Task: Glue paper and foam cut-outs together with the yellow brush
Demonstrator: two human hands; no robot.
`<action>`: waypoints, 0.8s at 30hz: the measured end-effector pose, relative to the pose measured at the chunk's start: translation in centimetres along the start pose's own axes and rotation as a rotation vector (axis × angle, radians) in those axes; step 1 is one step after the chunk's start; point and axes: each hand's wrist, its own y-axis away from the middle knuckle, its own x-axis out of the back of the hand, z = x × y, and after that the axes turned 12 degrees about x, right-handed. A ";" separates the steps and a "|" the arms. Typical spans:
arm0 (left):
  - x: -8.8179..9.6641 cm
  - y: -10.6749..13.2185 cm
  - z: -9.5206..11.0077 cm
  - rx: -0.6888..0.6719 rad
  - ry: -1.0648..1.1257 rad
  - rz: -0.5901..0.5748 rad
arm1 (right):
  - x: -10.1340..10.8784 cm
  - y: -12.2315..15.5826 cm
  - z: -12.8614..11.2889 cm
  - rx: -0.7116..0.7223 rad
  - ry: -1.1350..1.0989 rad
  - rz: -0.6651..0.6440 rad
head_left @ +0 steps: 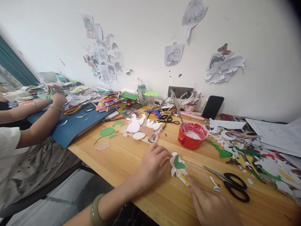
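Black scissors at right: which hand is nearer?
Right. The right hand is just left of the scissors; the left hand is farther left, beyond the white-and-green paper.

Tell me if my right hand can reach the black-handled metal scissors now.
Likely yes: the scissors lie beside your right hand, with only small white paper scraps near the way, though that hand holds a slim yellow tool.

Black phone [213, 107] propped near wall [145, 47]; bottle [142, 94] (green label) beside coloured paper stack [114, 102]; drawings [174, 55] on wall.
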 end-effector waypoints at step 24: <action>-1.5 -0.8 1.0 0.172 -0.200 -0.089 | -0.6 1.1 -0.4 0.154 0.158 0.005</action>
